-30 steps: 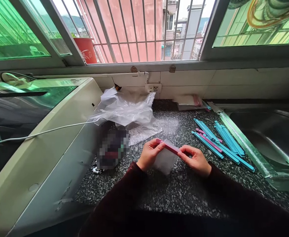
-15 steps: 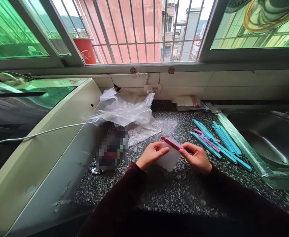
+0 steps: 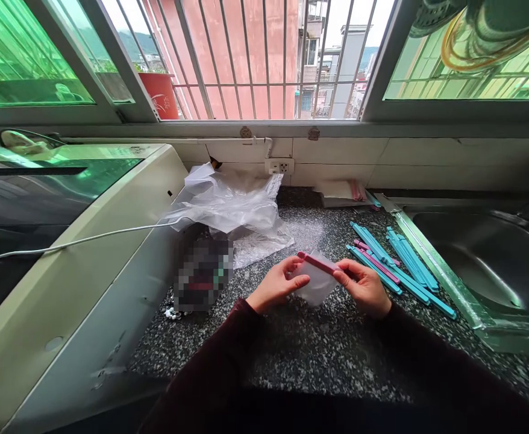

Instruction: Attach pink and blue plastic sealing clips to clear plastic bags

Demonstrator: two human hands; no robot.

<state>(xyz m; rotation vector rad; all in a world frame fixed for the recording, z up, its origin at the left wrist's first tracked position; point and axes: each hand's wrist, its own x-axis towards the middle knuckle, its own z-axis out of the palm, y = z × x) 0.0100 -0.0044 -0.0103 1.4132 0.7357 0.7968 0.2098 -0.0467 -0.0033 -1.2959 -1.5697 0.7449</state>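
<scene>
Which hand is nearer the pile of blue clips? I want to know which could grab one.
Right. The right hand sits just beside the blue clips; the left hand is farther off, across the small bag.

Speckled polished stone counter (image 3: 319, 343), clear crinkled plastic bag (image 3: 232, 208), shiny steel sink (image 3: 490, 259).

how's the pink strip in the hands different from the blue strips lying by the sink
The pink strip is held off the counter between the left hand and right hand, along the top of a small clear bag; the blue strips lie loose on the granite counter, bare of bags. Both are slim and long.
</scene>
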